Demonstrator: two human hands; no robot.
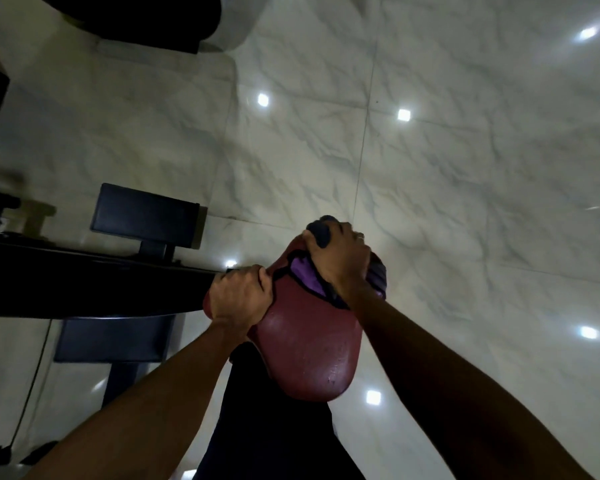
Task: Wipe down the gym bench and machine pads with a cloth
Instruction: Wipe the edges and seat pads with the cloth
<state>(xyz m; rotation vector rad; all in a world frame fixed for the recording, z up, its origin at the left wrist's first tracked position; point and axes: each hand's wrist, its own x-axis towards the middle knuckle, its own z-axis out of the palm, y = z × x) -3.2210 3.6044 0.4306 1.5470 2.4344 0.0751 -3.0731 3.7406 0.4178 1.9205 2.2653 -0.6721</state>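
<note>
A maroon pad [309, 348], rounded and glossy, sits in the lower middle of the head view at the end of a black frame [84, 282] that runs in from the left edge. The left hand [238, 296] has its grip closed on the pad's left edge, fingers curled over the rim right where the pad meets the frame. The right hand [340, 258] lies on the far end of the pad with its grip closed over a purple cloth [307, 277], the fingers curled down over the bunched fabric. The cloth has a dark trim and is pressed against the pad's surface. It shows on both sides of the hand, and a loose fold trails toward the left hand. A dark rounded piece [321, 232] sits just at the right hand's fingertips; what it is cannot be told. Two dark rectangular pads stand beside the frame on the left, an upper pad [146, 213] beyond it and a lower pad [115, 341] nearer the person. Below everything lies a white marble floor [465, 168] with bright reflected lights.
</note>
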